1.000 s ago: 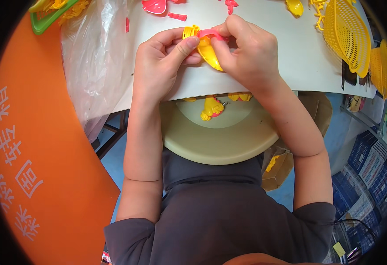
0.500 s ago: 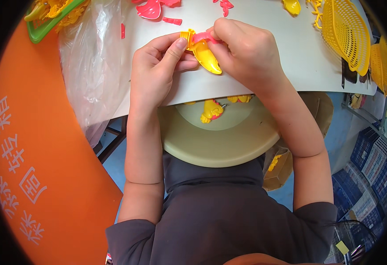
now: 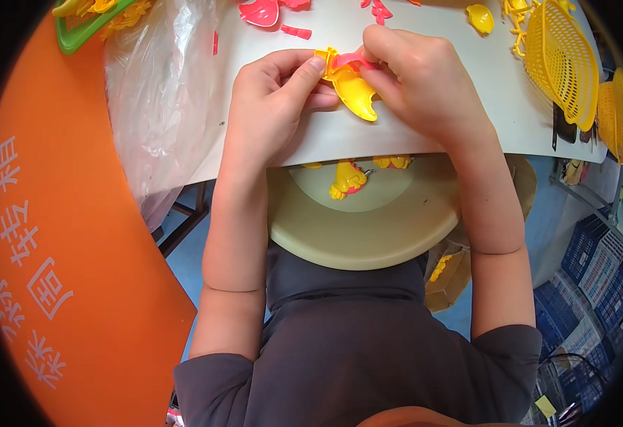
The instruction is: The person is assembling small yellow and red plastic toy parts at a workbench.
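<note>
Left hand (image 3: 272, 103): thumb and finger pinched on the blocky upper end of the yellow shell; other fingers partly hidden behind it.
Yellow shell (image 3: 355, 94): between both hands, above the bench (image 3: 514, 107) near its front edge; curved tip points down and right.
Right hand (image 3: 421, 85): gripping the pink piece, knuckles up; fingertips masked.
Pink piece (image 3: 347, 60): laid across the shell's upper part; right end lost in the fingers, so can't tell whether it is seated.
Basin (image 3: 368, 242): below, far side hidden by the bench.
Toy (image 3: 347, 178): yellow and pink, in basin; another beyond, cut off by the bench edge.
Green tray (image 3: 66, 32): top left, cropped.
</note>
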Available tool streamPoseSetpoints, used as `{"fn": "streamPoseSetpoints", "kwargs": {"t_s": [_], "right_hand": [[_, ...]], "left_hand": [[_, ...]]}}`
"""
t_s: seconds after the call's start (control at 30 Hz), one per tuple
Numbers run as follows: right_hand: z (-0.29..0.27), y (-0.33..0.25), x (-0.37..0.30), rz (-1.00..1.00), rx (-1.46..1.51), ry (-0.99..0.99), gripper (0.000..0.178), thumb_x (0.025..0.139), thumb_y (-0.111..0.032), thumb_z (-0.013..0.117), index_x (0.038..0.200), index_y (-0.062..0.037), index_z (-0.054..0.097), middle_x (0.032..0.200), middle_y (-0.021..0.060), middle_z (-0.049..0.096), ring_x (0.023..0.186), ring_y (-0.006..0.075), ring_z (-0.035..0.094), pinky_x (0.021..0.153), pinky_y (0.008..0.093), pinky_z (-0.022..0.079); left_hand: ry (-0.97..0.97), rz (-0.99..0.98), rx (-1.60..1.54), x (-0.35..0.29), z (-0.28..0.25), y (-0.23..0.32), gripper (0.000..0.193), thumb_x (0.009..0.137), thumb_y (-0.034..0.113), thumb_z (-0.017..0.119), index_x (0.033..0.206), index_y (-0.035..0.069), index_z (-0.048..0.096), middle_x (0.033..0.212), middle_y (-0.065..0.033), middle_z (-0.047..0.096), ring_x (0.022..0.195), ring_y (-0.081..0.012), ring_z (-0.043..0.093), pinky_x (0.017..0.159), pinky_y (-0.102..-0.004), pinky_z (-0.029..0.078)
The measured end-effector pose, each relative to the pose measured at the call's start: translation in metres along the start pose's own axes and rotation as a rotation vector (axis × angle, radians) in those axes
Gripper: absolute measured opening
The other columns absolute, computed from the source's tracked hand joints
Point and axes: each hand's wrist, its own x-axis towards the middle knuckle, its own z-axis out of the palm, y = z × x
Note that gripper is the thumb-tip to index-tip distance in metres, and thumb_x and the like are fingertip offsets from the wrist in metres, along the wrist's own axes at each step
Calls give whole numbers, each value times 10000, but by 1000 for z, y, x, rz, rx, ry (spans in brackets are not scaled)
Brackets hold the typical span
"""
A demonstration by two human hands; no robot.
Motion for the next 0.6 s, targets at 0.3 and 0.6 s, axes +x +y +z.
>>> {"fn": "streamPoseSetpoints", "kwargs": {"t_s": [0.3,0.6], "right_hand": [[-6,0,7,9,39,-73,215,828,-59,711,818,-20,500,700,154,566,617,339,559,560,390,449],[-7,-4,5,-62,-88,-103,193,806,-30,689,826,-32,497,718,158,549,643,360,564,578,421,455]], "left_hand": [[92,-5,144,5,8,9,220,857,82,583,921,-103,685,732,-92,685,646,-100,663,625,-234,519],[66,1,193,7,7,10,213,850,84,575,899,-86,693,691,-77,676,623,-95,649,600,-238,502]]}}
